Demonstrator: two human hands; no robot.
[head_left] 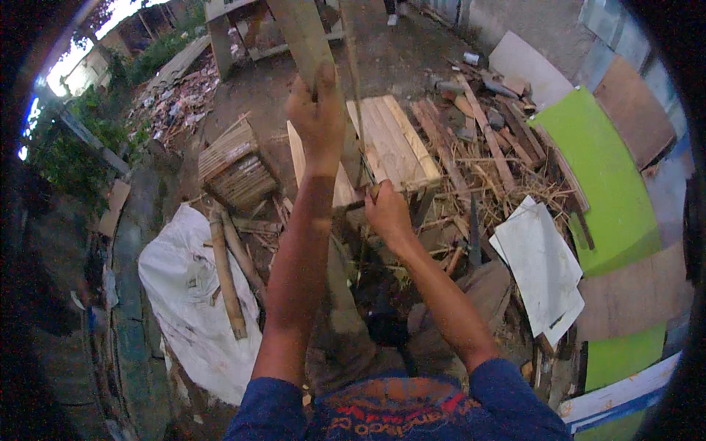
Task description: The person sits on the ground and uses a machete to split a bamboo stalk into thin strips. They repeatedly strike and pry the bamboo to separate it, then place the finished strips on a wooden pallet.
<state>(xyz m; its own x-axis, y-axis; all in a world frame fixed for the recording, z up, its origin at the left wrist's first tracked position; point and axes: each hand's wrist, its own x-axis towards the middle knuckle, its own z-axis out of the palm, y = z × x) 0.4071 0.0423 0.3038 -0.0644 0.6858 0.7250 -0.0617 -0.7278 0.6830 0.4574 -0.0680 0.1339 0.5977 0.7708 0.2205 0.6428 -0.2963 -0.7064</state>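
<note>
My left hand (316,114) is raised and closed around a long flat strip of wood or bamboo (303,33), which runs up to the top edge. Beside it, a much thinner strip (351,55) runs down toward my right hand (387,213). The right hand is lower, closed on what looks like a short wooden handle; its other end is not clear. Just beyond is a low bench (393,136) of pale wooden slats, and the long strip crosses in front of it.
A bundle of cut strips (234,163) lies left of the bench. Nearer are a white sack (187,287) and bamboo poles (228,275). Scrap wood (507,147), white sheets (540,268) and a green board (610,184) are on the right. A person's foot (392,19) shows far off.
</note>
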